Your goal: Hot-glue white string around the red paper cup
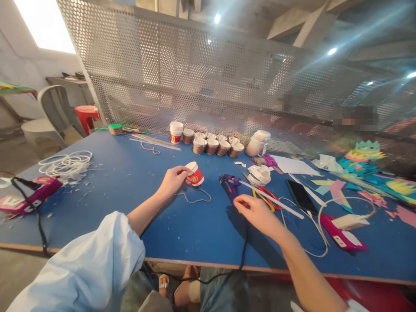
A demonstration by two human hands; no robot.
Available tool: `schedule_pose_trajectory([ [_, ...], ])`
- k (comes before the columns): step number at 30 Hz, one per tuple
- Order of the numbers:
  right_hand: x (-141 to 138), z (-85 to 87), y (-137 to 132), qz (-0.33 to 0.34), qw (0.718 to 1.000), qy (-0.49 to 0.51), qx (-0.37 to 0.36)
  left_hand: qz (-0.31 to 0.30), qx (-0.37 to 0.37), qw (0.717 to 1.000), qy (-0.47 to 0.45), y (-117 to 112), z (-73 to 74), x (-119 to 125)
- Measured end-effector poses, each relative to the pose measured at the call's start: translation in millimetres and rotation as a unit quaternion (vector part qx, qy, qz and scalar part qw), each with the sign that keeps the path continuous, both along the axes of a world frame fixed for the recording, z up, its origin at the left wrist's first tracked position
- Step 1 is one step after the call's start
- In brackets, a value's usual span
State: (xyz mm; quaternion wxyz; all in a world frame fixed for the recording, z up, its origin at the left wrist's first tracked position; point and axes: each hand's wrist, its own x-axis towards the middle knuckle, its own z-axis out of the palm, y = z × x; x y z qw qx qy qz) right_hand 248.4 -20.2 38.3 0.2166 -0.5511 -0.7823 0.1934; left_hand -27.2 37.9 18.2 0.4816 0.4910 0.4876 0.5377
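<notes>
Pale blue left sleeve (94, 260), loose, creased, bunched up. Blue-grey trousers (224, 291). I spot 1 shiny-strapped sandal (164, 284).

Paper cup (196, 177): red with a gold emblem and white rim, tilted mouth toward upper left, pinched at its side by the left hand (174, 180).
String (205, 199): thin, pale, curving across the blue tabletop (117, 160) from beneath the cup.
Glue gun (231, 181): dark blue, red trigger, nozzle pointing left, long whitish stick out the back, handle at the right hand's (251, 209) fingertips.

Both hands (173, 180) (251, 210) well apart, fingers (241, 200) bent.
</notes>
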Motion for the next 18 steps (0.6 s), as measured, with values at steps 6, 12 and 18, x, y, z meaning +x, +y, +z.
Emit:
schedule_pose_trajectory([
  [6, 40.9, -4.7, 14.4, -0.112, 0.991, -0.059, -0.041, 0.024, 0.041, 0.996, 0.078, 0.0, -3.3, 0.4],
  [12, 33.8, -13.8, 44.7, -0.116, 0.992, -0.049, 0.012, 0.004, 0.027, 0.999, 0.044, -0.7, -0.2, 1.5],
  [18, 13.0, -17.6, 65.2, -0.041, 0.998, -0.027, 0.027, 0.001, 0.029, 0.998, 0.057, -1.0, -2.2, 1.2],
])
